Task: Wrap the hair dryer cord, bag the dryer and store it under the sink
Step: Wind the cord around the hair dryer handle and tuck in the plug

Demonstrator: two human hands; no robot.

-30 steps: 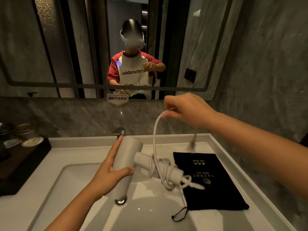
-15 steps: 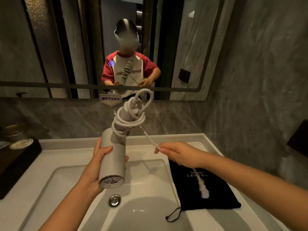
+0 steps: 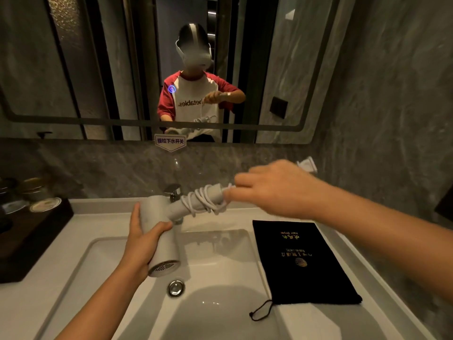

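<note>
My left hand (image 3: 141, 244) grips the barrel of the pale grey hair dryer (image 3: 163, 238) above the white sink basin (image 3: 220, 266). The dryer's handle points right and away, with several turns of the white cord (image 3: 204, 200) coiled around it. My right hand (image 3: 272, 188) is closed on the cord at the handle's tip, and the white plug (image 3: 306, 164) sticks out behind it. A black drawstring bag (image 3: 301, 261) with gold lettering lies flat on the counter to the right of the basin.
A chrome faucet (image 3: 172, 191) stands behind the dryer, and the drain (image 3: 175, 287) sits below it. A dark tray (image 3: 31, 231) with jars occupies the left counter. A large mirror (image 3: 73, 69) covers the wall ahead; a grey stone wall closes the right side.
The dryer tipped from handle-up to handle pointing right. My right hand rose from low beside the bag to the handle's tip, taking up the loose cord and plug.
</note>
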